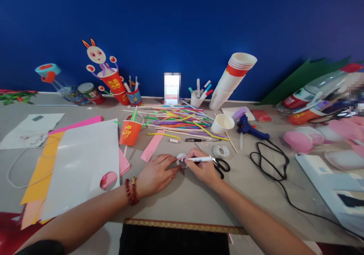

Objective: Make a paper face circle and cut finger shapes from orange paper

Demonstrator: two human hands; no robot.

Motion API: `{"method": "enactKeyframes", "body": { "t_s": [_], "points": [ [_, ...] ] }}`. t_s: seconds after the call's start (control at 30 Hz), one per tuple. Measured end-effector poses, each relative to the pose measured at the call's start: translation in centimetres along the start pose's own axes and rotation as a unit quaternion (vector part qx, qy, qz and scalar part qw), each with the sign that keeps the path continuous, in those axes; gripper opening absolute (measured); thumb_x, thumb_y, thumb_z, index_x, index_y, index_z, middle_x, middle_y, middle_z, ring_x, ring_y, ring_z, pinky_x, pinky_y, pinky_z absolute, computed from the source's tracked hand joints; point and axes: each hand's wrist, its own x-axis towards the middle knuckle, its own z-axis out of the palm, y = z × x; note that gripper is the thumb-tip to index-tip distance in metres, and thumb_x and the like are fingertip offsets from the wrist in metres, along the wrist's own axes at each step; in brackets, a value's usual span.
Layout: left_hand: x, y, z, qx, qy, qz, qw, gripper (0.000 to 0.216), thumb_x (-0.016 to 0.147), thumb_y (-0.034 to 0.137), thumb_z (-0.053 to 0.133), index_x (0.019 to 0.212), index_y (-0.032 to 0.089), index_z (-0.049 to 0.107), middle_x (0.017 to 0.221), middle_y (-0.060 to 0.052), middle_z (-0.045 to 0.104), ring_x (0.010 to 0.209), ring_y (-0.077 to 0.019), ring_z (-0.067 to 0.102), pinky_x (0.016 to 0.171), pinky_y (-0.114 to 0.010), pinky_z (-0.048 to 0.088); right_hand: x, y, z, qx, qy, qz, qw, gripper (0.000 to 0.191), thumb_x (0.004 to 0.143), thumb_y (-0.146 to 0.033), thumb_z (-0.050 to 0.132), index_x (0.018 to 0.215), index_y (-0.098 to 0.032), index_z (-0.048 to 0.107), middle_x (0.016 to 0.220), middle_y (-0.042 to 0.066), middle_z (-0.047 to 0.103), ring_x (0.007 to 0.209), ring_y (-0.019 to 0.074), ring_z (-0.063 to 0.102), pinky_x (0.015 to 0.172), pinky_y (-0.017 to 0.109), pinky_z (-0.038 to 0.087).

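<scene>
A small white paper circle (182, 165) with a dark pink mark lies on the table in front of me. My left hand (157, 174) rests flat beside it, fingers stretched out and their tips on its left edge. In my right hand (203, 169) is a white marker (200, 159), its tip over the circle. Black-handled scissors (222, 166) lie just right of that hand, partly covered by it. The marker's cap (174, 140) and a black pen (195, 140) sit a little farther back, near a pink paper strip (152, 146) and a tape roll (221, 151).
Colourful pipe cleaners (179, 120) spread across the back. A red paper cup (131, 132) stands left of them, a white cup (222, 124) right, near a blue glue gun (251, 128) with a black cord. Paper sheets (85, 164) lie left; stacked cups (231, 80) lean against the wall.
</scene>
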Motion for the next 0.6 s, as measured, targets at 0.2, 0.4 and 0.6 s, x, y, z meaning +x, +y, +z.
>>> {"method": "enactKeyframes", "body": {
  "t_s": [0.2, 0.4, 0.6],
  "points": [
    [0.06, 0.03, -0.11, -0.005, -0.002, 0.001, 1.0, 0.032, 0.09, 0.022, 0.053, 0.122, 0.021, 0.059, 0.124, -0.012, 0.057, 0.115, -0.0258, 0.052, 0.097, -0.044, 0.048, 0.04, -0.15, -0.08, -0.01, 0.004, -0.003, 1.0, 0.013, 0.081, -0.021, 0.057, 0.068, -0.021, 0.056, 0.063, -0.003, 0.055, 0.058, 0.014, 0.05, 0.056, 0.025, 0.038],
    [-0.01, -0.09, -0.02, -0.005, 0.0, 0.004, 1.0, 0.032, 0.09, 0.022, 0.053, 0.122, 0.021, 0.059, 0.125, -0.012, 0.057, 0.115, -0.0261, 0.052, 0.097, -0.044, 0.048, 0.01, -0.1, -0.08, -0.017, 0.0, -0.004, 1.0, 0.013, 0.082, -0.022, 0.056, 0.069, -0.021, 0.056, 0.063, -0.002, 0.056, 0.059, 0.0144, 0.05, 0.056, 0.025, 0.038],
    [-0.05, -0.1, 0.07, -0.009, 0.009, 0.004, 1.0, 0.032, 0.091, 0.023, 0.053, 0.122, 0.022, 0.059, 0.124, -0.012, 0.057, 0.116, -0.0258, 0.052, 0.097, -0.045, 0.048, 0.13, -0.44, -0.01, -0.02, -0.001, -0.001, 1.0, 0.013, 0.081, -0.021, 0.056, 0.067, -0.021, 0.056, 0.063, -0.002, 0.059, 0.059, 0.015, 0.052, 0.057, 0.026, 0.039]
  ]
}}
